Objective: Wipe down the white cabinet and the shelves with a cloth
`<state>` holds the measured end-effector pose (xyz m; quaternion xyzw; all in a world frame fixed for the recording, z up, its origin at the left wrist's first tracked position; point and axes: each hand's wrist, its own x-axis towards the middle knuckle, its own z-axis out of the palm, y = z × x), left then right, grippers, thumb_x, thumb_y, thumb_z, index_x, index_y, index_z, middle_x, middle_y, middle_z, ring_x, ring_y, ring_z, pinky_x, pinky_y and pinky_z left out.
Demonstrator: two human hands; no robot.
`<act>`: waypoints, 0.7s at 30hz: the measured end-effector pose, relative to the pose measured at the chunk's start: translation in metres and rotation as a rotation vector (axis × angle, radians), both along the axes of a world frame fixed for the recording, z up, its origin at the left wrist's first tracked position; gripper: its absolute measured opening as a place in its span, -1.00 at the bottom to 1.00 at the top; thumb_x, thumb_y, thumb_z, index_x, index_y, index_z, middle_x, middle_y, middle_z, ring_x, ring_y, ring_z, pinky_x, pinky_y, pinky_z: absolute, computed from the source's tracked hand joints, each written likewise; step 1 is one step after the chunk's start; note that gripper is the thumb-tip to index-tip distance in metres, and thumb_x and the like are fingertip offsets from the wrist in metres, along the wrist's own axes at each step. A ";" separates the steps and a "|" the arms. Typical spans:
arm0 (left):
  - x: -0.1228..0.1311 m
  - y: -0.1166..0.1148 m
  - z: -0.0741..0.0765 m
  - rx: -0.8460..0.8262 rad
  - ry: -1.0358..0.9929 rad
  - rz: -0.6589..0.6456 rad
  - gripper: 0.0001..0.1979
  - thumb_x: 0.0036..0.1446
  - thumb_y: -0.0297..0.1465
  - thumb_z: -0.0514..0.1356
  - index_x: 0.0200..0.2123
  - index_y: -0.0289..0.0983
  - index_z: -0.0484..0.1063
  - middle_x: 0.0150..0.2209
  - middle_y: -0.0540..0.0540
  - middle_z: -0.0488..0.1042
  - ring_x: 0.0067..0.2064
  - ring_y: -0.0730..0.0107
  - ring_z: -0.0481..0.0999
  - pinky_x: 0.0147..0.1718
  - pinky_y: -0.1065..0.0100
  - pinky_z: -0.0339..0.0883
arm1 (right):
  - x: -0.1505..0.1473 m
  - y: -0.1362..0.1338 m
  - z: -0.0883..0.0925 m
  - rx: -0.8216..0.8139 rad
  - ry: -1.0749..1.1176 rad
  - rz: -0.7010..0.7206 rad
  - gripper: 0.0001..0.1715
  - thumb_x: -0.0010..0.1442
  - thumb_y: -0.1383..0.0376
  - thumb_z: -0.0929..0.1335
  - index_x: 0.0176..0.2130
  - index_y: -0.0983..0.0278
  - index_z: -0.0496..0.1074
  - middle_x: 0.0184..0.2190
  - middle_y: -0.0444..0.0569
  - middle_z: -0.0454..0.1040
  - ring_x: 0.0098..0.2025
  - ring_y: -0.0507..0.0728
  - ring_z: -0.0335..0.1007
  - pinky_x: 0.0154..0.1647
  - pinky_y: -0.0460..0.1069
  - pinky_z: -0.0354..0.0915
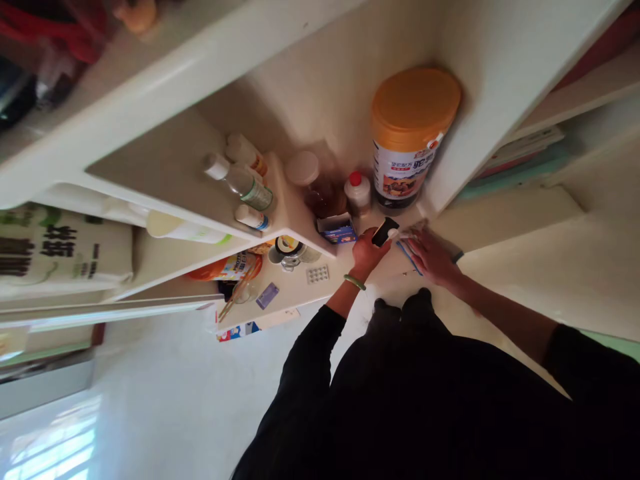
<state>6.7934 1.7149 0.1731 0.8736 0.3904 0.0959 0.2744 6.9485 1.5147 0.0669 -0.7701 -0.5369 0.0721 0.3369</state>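
Observation:
My left hand [367, 252], with a green bangle at the wrist, is closed around a small dark object with a pale rounded end [384, 231], perhaps a little bottle; its kind is unclear. On the shelf just to the right, my right hand [434, 259] presses on a pale cloth with blue edges [411, 257], mostly hidden under the palm and fingers. Behind the hands stand a white bottle with a red cap [358, 193] and a large tub with an orange lid [401, 137]. An opened blue box [339, 230] lies left of my left hand.
A brownish jar with a pale lid [316, 183] stands behind the box. Several small bottles [253, 190] occupy a raised shelf at left. Below are a blister pack [317, 274], a purple packet [267, 296] and a clamp-lid jar [290, 250]. An upright panel [500, 93] rises at right.

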 end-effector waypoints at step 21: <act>-0.038 -0.017 0.032 0.066 -0.253 0.090 -0.62 0.39 -0.37 0.56 0.23 -0.19 0.73 0.11 -0.25 0.81 0.15 -0.01 0.84 0.22 0.10 0.73 | 0.022 0.049 0.008 0.066 -0.114 0.128 -0.32 0.61 0.15 0.31 0.56 0.23 0.48 0.62 0.27 0.41 0.69 0.51 0.26 0.71 0.50 0.30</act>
